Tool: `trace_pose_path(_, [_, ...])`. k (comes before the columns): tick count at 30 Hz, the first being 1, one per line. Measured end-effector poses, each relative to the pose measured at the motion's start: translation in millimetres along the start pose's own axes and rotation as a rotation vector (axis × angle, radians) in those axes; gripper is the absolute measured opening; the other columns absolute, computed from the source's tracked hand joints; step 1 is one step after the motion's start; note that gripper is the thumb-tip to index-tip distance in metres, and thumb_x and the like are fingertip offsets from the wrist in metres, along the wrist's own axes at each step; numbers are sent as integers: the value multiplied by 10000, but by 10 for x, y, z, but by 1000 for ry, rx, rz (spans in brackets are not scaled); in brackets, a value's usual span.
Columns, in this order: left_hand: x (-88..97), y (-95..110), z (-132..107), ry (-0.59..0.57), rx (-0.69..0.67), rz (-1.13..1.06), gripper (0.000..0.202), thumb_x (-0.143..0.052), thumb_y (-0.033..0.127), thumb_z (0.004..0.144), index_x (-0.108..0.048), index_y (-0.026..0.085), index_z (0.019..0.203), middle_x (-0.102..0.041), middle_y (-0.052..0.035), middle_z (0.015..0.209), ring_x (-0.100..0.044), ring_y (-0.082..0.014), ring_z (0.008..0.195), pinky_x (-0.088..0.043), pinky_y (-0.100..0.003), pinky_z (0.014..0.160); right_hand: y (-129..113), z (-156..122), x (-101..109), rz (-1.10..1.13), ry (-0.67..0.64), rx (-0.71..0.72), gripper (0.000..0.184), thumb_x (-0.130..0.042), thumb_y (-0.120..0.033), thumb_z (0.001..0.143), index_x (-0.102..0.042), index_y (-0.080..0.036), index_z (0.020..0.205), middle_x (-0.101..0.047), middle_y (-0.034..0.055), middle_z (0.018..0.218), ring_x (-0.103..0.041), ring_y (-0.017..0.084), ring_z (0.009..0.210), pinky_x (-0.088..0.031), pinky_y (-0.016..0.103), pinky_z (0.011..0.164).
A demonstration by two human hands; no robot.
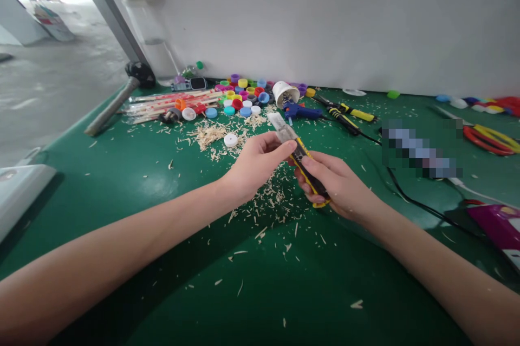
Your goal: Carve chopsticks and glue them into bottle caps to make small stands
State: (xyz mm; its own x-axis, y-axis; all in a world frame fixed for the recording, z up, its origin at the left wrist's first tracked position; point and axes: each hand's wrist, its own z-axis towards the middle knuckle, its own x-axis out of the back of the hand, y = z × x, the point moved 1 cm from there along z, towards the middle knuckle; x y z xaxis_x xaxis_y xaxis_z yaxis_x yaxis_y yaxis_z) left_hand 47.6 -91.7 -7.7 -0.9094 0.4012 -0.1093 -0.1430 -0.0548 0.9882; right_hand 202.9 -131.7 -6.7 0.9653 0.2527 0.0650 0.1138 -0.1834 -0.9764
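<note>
The right hand (339, 186) was clenched around the yellow-and-black handle of the utility knife (299, 151), its grip wrapped over the rear half with the thumb lying along the top. The left hand (255, 164) pinched the knife's front, thumb and fingertips closed on it just behind the pale, clear tip that stuck up and away from the person. Whether that tip was a bare blade or a cover could not be told. The knife ran slantwise between the two grips, held above the worktop (122, 183) and touching nothing else.

Neither hand held any wood, so as a judgement the work at this moment was on the knife itself, not on cutting. Directly beneath the hands lay a dense scatter of wood shavings (276, 194), with a second heap farther back beside a white cap (231, 140); that suggested a fair amount of whittling was already done. How much was left could not be read.

Farther out, near the wall, lay the wrapped sticks (170, 103), a spread of coloured bottle caps (244, 98), a tipped paper cup (285, 92) and a blue glue gun (303, 112).
</note>
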Motion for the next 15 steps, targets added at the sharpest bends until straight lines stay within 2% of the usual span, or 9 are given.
trace_pose_path(3, [-1,-20,4,36,20,6,150,-603,300,848,-650,159,866,-669,-38,856,-561,-103,746,-435,-246,700,12,14,18,-178,100,14,397,-479,-576,886,-512,-196,776,-502,-17,611,-411,68,440,-300,222,385])
trace_pose_path(8, [-22,-26,-10,-6,54,-32,143,-647,285,811,-647,158,876,-678,-46,872,-575,-106,744,-442,-256,703,47,2,27,-374,110,129,380,-448,-536,920,-465,-209,725,-424,-53,551,-357,60,408,-282,229,385])
trace_pose_path(11, [-24,-26,-9,-6,65,-61,126,-646,269,810,-647,152,857,-674,-44,846,-579,-107,740,-447,-259,707,53,-12,25,-386,76,158,323,-425,-471,947,-446,-214,752,-425,-55,574,-356,59,412,-291,230,385])
trace_pose_path(15, [-6,-35,8,-27,74,-128,127,-658,260,807,-655,144,857,-665,-38,830,-578,-105,749,-448,-256,715,64,-23,33,-285,-15,139,238,-411,-403,962,-426,-221,810,-415,-57,612,-372,63,437,-297,227,386])
